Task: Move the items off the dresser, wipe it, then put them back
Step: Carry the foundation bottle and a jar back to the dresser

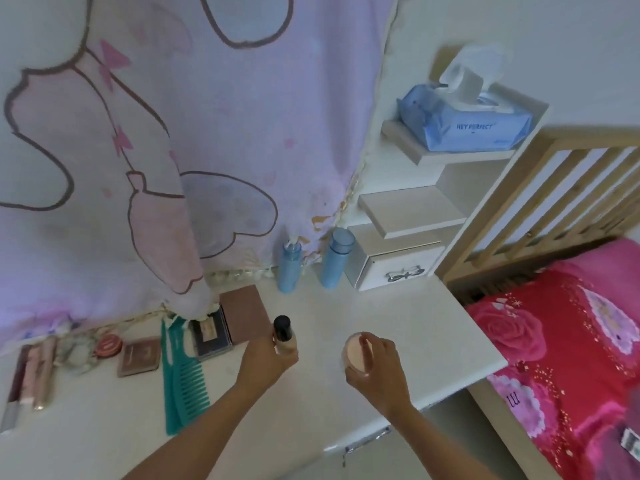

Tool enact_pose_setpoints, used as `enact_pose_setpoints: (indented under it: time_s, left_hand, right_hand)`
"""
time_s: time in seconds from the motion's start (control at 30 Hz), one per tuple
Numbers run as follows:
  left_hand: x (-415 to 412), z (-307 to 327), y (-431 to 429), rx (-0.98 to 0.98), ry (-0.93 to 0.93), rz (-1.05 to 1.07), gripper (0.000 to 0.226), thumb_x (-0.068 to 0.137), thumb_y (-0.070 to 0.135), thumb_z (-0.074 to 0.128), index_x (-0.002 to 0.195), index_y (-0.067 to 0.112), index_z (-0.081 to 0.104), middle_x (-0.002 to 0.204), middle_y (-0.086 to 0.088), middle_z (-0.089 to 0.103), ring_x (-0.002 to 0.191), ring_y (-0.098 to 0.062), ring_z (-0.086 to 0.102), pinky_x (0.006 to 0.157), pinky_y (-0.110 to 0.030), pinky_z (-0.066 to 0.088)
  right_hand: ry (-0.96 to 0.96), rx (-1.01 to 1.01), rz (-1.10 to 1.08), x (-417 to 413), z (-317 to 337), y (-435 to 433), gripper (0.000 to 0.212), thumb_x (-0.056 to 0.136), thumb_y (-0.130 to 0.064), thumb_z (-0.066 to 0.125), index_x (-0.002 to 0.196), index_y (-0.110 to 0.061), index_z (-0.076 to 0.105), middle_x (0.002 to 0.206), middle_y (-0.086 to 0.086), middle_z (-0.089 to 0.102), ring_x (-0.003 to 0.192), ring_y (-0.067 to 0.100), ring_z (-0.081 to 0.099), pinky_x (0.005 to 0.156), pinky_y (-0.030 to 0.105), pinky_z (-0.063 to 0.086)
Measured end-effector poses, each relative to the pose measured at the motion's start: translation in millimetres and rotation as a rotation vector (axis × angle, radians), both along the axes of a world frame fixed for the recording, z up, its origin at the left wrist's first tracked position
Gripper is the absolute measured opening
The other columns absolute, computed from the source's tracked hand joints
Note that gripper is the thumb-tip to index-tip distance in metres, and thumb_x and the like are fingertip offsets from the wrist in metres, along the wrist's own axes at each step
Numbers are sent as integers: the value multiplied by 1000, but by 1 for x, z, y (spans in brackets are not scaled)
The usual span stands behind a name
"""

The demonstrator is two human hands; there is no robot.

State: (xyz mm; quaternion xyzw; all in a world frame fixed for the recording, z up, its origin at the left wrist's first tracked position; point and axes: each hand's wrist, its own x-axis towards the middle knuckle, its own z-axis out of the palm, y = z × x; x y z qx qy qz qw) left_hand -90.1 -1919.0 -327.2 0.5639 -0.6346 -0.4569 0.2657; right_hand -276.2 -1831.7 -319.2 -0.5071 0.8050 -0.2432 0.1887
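Black-capped bottle (284, 336) (upright) near peach jar (355, 353)

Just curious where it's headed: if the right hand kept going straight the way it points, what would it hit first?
Probably the left blue bottle at the curtain. The right hand, holding a round container, points that way over bare dresser. Depth is unclear, so it might miss.

We see a white dresser (398, 323) with two blue bottles (290, 268) and a small white drawer box (391, 268) standing at its back. Along the left lie a brown palette (244, 313), a dark case (211, 336), teal combs (183, 375), a small compact (138, 355) and several tubes (33, 372).
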Motion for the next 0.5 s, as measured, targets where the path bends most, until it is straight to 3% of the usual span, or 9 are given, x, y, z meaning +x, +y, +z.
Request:
enact_pose_setpoints:
  time_s: [0.07, 0.13, 0.23, 0.33, 0.4, 0.43, 0.5]
  left_hand:
    - [-8, -3, -14, 75, -32, -4, 21, 79, 25, 65, 68, 25, 46, 67, 6, 50, 61, -9, 48, 58, -21, 40]
    - [-16, -5, -26, 145, -55, -35, 32, 71, 28, 70, 75, 34, 39, 77, 10, 51, 74, -12, 53, 65, -18, 43]
    - [-28, -8, -49, 157, -116, -34, 37, 60, 35, 62, 91, 28, 42, 93, 2, 54, 86, -18, 53, 69, -20, 44]
    - [-39, -9, -67, 117, -252, 28, 28, 75, 27, 65, 99, 20, 53, 97, -3, 59, 91, -24, 58, 71, -28, 44]
    - [-45, -9, -80, 26, -339, 117, 16, 79, 31, 55, 77, 15, 54, 78, 1, 56, 83, -26, 57, 67, -26, 36]
    - [-47, -9, -87, -6, -379, 156, 23, 79, 31, 49, 62, 18, 45, 65, 5, 48, 76, -24, 54, 64, -26, 33]
    - [-49, -12, -98, -19, -485, 175, 35, 80, 28, 48, 52, 22, 29, 53, 8, 35, 69, -21, 49, 60, -26, 31]
  right_hand:
    - [-39, 36, -17, 1, -10, -11, 63, 65, -27, 72, 123, -19, 47, 102, -5, 38, 107, 21, 48, 85, 27, 45]
    - [-49, 85, 52, 0, -21, -26, 71, 60, -43, 63, 125, -20, 44, 109, -1, 45, 111, 19, 45, 85, 24, 43]
    - [-36, 112, 121, -11, -33, -58, 88, 48, -58, 38, 127, -20, 42, 118, 1, 49, 113, 17, 43, 81, 16, 37]
    - [-77, 93, 189, -18, -39, -96, 80, 56, -48, 55, 128, -16, 42, 122, 5, 48, 114, 20, 42, 84, 18, 36]
    - [-83, 90, 263, -18, -42, -120, 73, 64, -34, 69, 129, -16, 40, 126, 5, 45, 117, 21, 40, 89, 22, 38]
    - [-82, 83, 295, -18, -44, -132, 72, 66, -30, 71, 129, -16, 40, 127, 5, 44, 118, 21, 40, 91, 23, 38]
    - [-65, 59, 343, -16, -51, -150, 70, 68, -28, 72, 130, -18, 40, 128, 4, 44, 119, 20, 40, 91, 23, 38]
